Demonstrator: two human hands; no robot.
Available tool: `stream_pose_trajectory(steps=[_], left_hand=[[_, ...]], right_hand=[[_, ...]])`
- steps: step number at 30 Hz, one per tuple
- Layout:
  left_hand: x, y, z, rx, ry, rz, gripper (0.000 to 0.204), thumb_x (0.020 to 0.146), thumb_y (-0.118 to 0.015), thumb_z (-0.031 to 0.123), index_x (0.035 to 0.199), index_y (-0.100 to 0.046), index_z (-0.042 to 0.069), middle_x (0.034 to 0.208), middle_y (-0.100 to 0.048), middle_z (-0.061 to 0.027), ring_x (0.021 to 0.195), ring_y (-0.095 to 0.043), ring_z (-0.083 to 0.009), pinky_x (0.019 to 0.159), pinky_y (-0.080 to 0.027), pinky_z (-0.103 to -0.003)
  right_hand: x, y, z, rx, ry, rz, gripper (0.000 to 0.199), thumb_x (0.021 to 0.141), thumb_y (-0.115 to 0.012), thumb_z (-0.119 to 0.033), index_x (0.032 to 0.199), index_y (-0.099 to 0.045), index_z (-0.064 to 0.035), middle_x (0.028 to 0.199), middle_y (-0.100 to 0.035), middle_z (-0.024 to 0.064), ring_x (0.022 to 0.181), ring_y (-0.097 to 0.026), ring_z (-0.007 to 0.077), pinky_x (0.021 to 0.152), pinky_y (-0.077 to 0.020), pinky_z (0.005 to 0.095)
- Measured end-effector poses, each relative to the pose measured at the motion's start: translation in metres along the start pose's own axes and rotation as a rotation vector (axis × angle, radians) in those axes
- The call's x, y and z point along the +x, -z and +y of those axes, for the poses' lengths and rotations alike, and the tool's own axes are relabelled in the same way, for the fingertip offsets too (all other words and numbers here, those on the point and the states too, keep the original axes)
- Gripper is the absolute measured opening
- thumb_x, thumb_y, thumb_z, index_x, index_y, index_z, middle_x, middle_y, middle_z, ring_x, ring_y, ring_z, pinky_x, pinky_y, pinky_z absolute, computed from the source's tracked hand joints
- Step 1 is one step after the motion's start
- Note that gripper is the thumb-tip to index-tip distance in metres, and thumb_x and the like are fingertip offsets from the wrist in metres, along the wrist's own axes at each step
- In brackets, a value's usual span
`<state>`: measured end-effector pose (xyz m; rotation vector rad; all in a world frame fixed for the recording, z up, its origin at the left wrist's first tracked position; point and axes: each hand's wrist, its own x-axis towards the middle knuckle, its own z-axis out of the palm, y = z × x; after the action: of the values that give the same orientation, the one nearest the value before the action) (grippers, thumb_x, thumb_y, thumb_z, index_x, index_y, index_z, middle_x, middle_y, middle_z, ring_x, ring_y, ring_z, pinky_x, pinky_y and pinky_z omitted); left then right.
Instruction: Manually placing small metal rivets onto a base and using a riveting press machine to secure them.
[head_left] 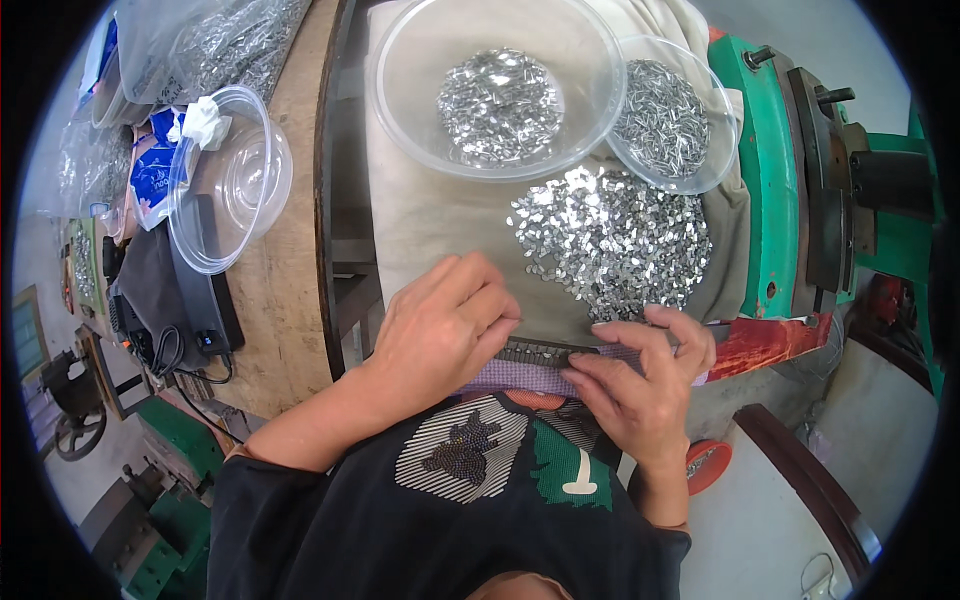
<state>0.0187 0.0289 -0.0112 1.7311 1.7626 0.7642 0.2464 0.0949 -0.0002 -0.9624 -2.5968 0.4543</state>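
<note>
Dark slotted strip (540, 352) lies at the near edge of the cloth-covered work surface, in front of the person's torso. Small bright metal bits sit along it. Near side borders a purple checked cloth (488, 376); little room there before the shirt (340, 500). More room on the far left, on the beige cloth (440, 220) between left hand and big tub. Strip's long axis runs left-right, right end slightly nearer the person.

Left hand (440, 315): fingers curled in, tips bunched by the strip's left end; can't tell if they pinch a piece. Right hand (645, 375): half open, thumb tip on the strip's right part, fingers spread and bent above it, near the pile.

Pile of silver flakes (620, 240) just beyond the strip, blocks the far right. Past it, big clear tub (405, 75) and smaller clear bowl (670, 187), both holding metal bits, rims close together. Green machine (768, 200) limits the right side. Left: a gap, then wooden table (290, 300) with another clear tub (245, 185) and black power box (208, 290). Red bowl (717, 468) lower, right of the right forearm.
</note>
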Motion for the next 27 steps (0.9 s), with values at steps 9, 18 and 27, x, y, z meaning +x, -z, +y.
stream_pose_trajectory(steps=[9,18,27], left_hand=[[0.001,-0.001,0.001,0.050,0.008,0.018,0.015,0.075,-0.078,0.005,0.086,-0.068,0.006,0.096,-0.059,-0.0077,0.085,-0.062,-0.0277,0.070,-0.051,-0.038],[0.000,-0.011,0.022,-0.070,-0.115,0.060,0.018,0.072,-0.081,0.006,0.083,-0.067,0.005,0.090,-0.060,-0.0077,0.080,-0.062,-0.0274,0.067,-0.050,-0.038],[0.000,-0.034,0.027,0.014,-0.243,0.016,0.019,0.071,-0.080,0.010,0.084,-0.066,0.006,0.091,-0.061,-0.0055,0.083,-0.060,-0.0248,0.071,-0.044,-0.037]], right_hand=[[0.043,-0.018,0.014,-0.090,0.097,0.104,0.013,0.071,-0.080,-0.020,0.083,-0.074,-0.0185,0.107,-0.066,-0.0041,0.117,-0.052,0.0243,0.099,-0.0311,0.0430],[0.060,-0.012,0.016,0.077,0.179,-0.076,0.015,0.068,-0.079,-0.010,0.081,-0.071,-0.0136,0.114,-0.065,-0.0031,0.122,-0.049,0.0281,0.103,-0.0291,0.0451],[0.067,-0.007,0.026,0.124,0.209,-0.147,0.016,0.067,-0.079,-0.010,0.082,-0.075,-0.0147,0.118,-0.064,-0.0030,0.123,-0.048,0.0308,0.104,-0.0280,0.0469]])
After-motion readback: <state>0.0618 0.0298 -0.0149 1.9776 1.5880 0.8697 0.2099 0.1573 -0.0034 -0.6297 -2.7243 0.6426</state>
